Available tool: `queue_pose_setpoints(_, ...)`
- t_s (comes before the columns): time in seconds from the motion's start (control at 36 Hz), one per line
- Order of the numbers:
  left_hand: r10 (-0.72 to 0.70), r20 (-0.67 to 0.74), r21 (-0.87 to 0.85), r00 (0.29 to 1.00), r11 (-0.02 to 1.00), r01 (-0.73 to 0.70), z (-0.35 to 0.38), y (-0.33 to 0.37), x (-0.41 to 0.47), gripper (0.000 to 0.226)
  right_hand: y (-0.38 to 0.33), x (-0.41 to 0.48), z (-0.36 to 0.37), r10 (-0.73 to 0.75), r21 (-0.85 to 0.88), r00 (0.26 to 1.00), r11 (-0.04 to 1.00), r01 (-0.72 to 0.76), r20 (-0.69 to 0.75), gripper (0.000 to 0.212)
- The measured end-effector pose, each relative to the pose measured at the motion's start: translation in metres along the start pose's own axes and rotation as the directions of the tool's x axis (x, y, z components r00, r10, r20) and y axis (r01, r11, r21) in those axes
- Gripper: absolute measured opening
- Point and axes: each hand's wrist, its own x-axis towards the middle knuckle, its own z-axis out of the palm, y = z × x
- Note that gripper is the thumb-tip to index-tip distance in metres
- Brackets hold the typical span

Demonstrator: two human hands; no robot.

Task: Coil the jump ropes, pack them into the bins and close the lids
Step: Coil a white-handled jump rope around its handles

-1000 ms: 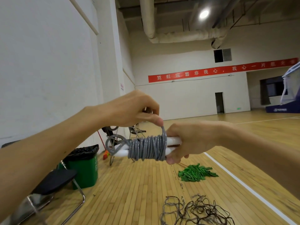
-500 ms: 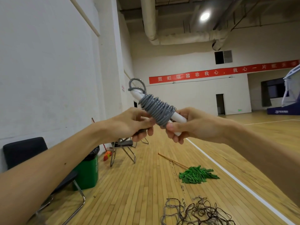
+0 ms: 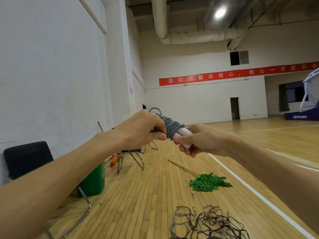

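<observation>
Jump rope [image 3: 170, 127] held in the air between both hands, above the wooden floor [image 3: 146, 195]. Its grey cord is wound tightly round the white handles [image 3: 186, 132], which tilt up to the left. Left hand [image 3: 143, 130] clenched on the coil; right hand [image 3: 202, 140] grasping the handles' lower end. Below: green mop [image 3: 209, 182], tangle of cords [image 3: 208, 223].

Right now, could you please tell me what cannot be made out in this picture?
Head view:
rope: loose end hidden under the left hand.
handles: far part under the rope, near ends in the right hand.
floor tangle: cut off by the bottom edge.
green bin: partly behind the left forearm.
</observation>
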Motion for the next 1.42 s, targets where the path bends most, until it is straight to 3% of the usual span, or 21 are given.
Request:
queue_pose_setpoints(0.08,-0.008,-0.018,-0.132,1.000,0.991,0.006,0.001,0.000,-0.001,0.013,0.001,0.000,0.001,0.076,-0.046,0.992,0.996,-0.071,0.098,0.020)
queue_pose_setpoints(0.17,-0.060,-0.057,-0.346,0.997,0.938,0.037,0.008,-0.004,-0.003,0.037,0.008,0.004,0.007,0.081,-0.037,0.984,0.996,-0.076,0.157,0.020)
queue_pose_setpoints(0.28,-0.280,-0.150,-0.553,0.948,0.819,0.154,0.036,-0.018,-0.011,0.060,0.024,0.017,0.016,0.098,0.058,0.991,0.993,-0.103,0.087,0.022)
queue_pose_setpoints(0.36,-0.549,-0.072,-0.725,0.833,0.602,0.334,0.068,-0.032,-0.018,0.064,0.046,0.034,0.027,0.117,0.122,0.988,0.984,-0.128,0.097,0.028)
queue_pose_setpoints(0.42,-0.686,0.126,-0.807,0.717,0.349,0.476,0.088,-0.038,-0.024,0.067,0.061,0.046,0.035,0.125,0.143,0.986,0.980,-0.140,0.112,0.024)
queue_pose_setpoints(0.5,-0.639,0.437,-0.819,0.633,0.008,0.574,0.123,-0.054,-0.035,0.067,0.085,0.064,0.051,0.148,0.174,0.976,0.969,-0.176,0.162,0.016)
queue_pose_setpoints(0.61,-0.603,0.543,-0.811,0.584,-0.197,0.551,0.170,-0.078,-0.050,0.036,0.122,0.096,0.074,0.208,0.117,0.959,0.965,-0.233,0.193,0.018)
queue_pose_setpoints(0.75,-0.613,0.613,-0.758,0.498,-0.279,0.590,0.234,-0.122,-0.075,0.019,0.179,0.148,0.116,0.309,-0.002,0.926,0.949,-0.316,0.219,0.024)
queue_pose_setpoints(0.86,-0.606,0.677,-0.682,0.417,-0.304,0.665,0.291,-0.160,-0.108,0.025,0.228,0.180,0.157,0.404,-0.111,0.881,0.915,-0.389,0.245,0.044)
queue_pose_setpoints(1.0,-0.558,0.774,-0.561,0.300,-0.383,0.734,0.374,-0.194,-0.162,0.040,0.307,0.214,0.217,0.553,-0.045,0.785,0.824,-0.565,0.279,0.087)
queue_pose_setpoints(1.06,-0.524,0.814,-0.489,0.251,-0.384,0.783,0.411,-0.204,-0.184,0.028,0.344,0.226,0.241,0.630,-0.023,0.736,0.763,-0.646,0.246,0.107)
queue_pose_setpoints(1.17,-0.477,0.869,-0.345,0.131,-0.394,0.852,0.484,-0.218,-0.226,0.020,0.412,0.238,0.288,0.706,-0.064,0.664,0.696,-0.716,0.245,0.078)
queue_pose_setpoints(1.22,-0.438,0.896,-0.259,0.067,-0.397,0.880,0.526,-0.225,-0.246,0.018,0.459,0.244,0.316,0.737,-0.145,0.616,0.666,-0.731,0.280,0.075)
queue_pose_setpoints(1.36,-0.353,0.934,-0.052,-0.062,-0.305,0.951,0.638,-0.234,-0.286,0.023,0.568,0.243,0.367,0.797,-0.194,0.515,0.586,-0.787,0.317,0.038)
queue_pose_setpoints(1.42,-0.327,0.938,0.023,-0.119,-0.283,0.959,0.680,-0.231,-0.301,0.027,0.602,0.239,0.382,0.820,-0.187,0.455,0.536,-0.823,0.347,0.036)
